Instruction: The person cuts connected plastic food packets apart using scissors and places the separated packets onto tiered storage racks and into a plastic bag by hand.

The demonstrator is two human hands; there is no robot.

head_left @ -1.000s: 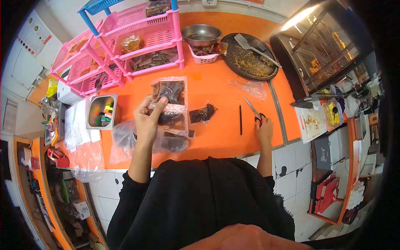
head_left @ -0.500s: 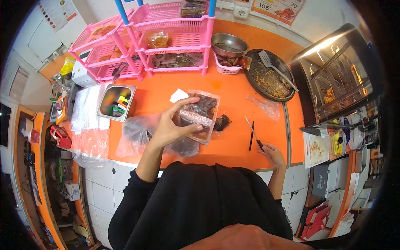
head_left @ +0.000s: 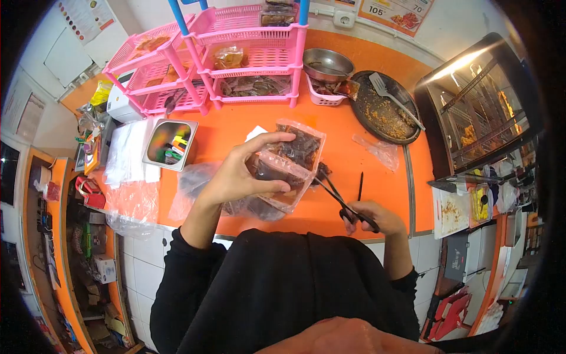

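On the big orange worktop (head_left: pixel 339 141), a tall pink rack (head_left: pixel 298 62) stands at the back, with a round black pan (head_left: pixel 361 118) to its right. The left hand (head_left: pixel 233 174) pinches two clear, joined packets (head_left: pixel 293 150) of dark stuff over the worktop with its fingers. The right hand's (head_left: pixel 380 217) fingers grip black-handled scissors (head_left: pixel 335 196), tips by the packets' right edge, near a thin black stick (head_left: pixel 361 186).

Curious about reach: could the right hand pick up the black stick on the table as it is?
Probably not without freeing itself: the black stick lies close by, but the right hand holds scissors.
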